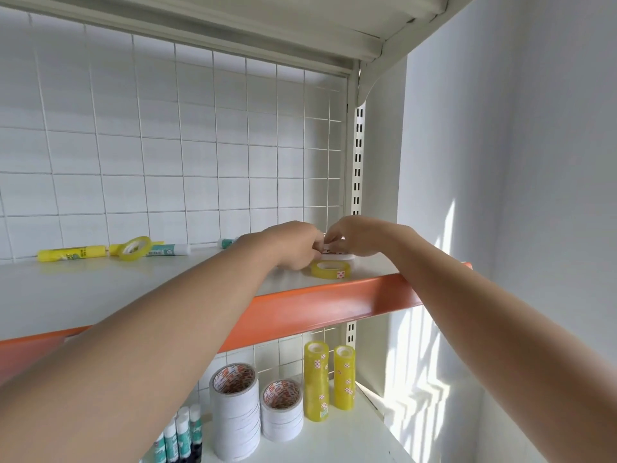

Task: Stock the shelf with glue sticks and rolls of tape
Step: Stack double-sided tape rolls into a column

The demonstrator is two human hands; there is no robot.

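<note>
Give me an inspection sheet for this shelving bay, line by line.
Surface: upper shelf, white board with orange front edge.
Job's things: yellow tape roll flat near the front; white tape roll behind it, under the hands; tilted yellow roll and glue sticks lying at the back left. Lower shelf: white tape stacks, yellow tape stacks, upright glue sticks.
Clutter: nothing seen.
Hands: left hand and right hand meet over the white roll, fingers curled on it.
Cables: nothing seen.
Surroundings: wire grid back, white wall.
</note>
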